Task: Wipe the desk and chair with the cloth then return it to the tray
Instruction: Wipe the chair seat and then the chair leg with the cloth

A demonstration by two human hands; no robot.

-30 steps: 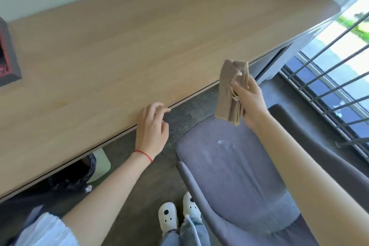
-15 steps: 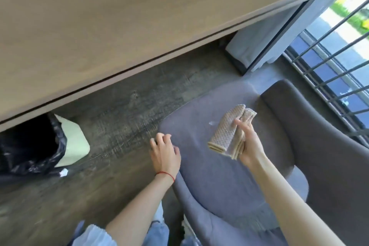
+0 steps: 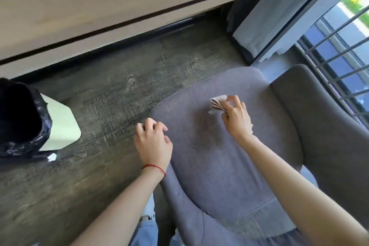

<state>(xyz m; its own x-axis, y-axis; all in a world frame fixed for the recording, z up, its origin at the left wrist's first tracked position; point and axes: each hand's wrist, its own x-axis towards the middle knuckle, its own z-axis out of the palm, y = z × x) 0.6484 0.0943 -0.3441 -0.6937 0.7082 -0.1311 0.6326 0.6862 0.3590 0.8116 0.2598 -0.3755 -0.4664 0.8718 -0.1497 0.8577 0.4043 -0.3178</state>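
Where it hung above before, the cloth point(image 3: 218, 103), clamped in the right hand point(image 3: 236, 119), now presses the chair point(image 3: 219, 166).

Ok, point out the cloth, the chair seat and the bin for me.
cloth point(image 3: 218, 104), head view, on the folded part showing past the fingers.
chair seat point(image 3: 215, 166), head view, on the bare middle of the cushion.
bin point(image 3: 61, 126), head view, on its white side wall.
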